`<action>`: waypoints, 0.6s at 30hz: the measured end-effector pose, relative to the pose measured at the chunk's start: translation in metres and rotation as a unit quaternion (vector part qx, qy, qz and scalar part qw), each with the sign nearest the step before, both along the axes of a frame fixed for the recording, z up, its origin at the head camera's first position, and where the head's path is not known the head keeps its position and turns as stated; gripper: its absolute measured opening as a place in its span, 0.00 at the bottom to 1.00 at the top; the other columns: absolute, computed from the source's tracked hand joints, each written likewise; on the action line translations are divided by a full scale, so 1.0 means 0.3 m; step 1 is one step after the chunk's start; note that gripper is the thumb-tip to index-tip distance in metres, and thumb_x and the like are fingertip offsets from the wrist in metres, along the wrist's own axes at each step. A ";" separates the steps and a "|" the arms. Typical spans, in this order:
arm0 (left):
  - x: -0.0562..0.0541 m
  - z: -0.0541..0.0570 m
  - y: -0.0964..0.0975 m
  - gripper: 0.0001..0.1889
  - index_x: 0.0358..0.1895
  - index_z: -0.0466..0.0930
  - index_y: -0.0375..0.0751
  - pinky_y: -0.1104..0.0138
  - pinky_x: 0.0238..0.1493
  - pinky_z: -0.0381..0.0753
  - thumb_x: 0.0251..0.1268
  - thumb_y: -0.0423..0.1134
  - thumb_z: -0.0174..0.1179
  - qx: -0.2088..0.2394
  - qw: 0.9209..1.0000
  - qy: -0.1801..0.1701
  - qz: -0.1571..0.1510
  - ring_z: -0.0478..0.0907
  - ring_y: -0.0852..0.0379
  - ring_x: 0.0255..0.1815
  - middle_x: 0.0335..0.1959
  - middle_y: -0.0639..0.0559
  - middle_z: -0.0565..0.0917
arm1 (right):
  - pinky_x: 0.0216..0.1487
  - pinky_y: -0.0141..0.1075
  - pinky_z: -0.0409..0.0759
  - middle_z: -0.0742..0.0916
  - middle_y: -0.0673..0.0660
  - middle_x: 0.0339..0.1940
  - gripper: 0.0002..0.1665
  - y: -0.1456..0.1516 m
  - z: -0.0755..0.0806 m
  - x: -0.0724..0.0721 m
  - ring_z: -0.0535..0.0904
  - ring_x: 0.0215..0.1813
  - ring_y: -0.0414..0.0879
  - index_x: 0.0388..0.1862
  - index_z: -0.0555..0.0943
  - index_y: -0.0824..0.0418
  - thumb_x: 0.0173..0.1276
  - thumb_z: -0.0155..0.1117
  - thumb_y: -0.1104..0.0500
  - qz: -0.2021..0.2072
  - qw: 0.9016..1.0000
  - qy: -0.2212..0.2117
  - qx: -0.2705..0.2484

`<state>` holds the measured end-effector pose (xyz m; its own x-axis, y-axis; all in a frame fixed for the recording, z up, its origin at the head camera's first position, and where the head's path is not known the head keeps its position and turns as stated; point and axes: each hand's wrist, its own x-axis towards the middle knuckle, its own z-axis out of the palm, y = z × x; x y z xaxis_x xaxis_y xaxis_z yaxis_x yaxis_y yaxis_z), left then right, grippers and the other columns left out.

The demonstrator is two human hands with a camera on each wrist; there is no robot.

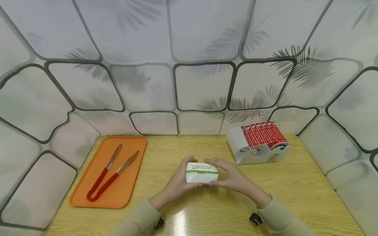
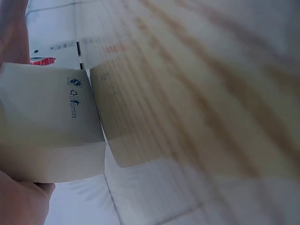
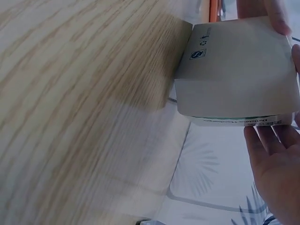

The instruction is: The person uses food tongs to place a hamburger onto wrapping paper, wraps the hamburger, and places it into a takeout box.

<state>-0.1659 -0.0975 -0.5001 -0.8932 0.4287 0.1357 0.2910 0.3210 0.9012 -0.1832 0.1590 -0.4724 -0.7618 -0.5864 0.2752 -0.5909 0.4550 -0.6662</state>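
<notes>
A small white hamburger box [image 1: 202,177] with a green wavy band and printed lettering is held in front of me, close over the wooden table. My left hand [image 1: 178,178] grips its left side, thumb along the near lower edge and fingers at the far side. On the opposite side my right hand [image 1: 235,177] grips it the same way, thumb low and fingertips on top. The left wrist view shows the box's plain face [image 2: 47,108] with small blue marks, mirrored in the shiny tabletop. In the right wrist view, fingers [image 3: 269,138] press against the lettered side.
On the left lies an orange tray [image 1: 79,193] bearing red-handled metal tongs [image 1: 103,180]. A white holder [image 1: 240,149] packed with red printed packets [image 1: 262,132] stands at the back right. Patterned white panels [image 1: 203,87] border the wooden table [image 1: 183,144] at the back and sides.
</notes>
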 end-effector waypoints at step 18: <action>0.003 0.011 0.008 0.47 0.80 0.58 0.32 0.48 0.70 0.83 0.63 0.41 0.76 -0.032 0.999 0.033 0.008 0.78 0.39 0.69 0.81 0.32 0.66 | 0.64 0.37 0.86 0.94 0.53 0.52 0.14 -0.119 0.002 0.013 0.90 0.58 0.51 0.52 0.91 0.58 0.67 0.78 0.61 -0.106 0.986 -0.028 -0.128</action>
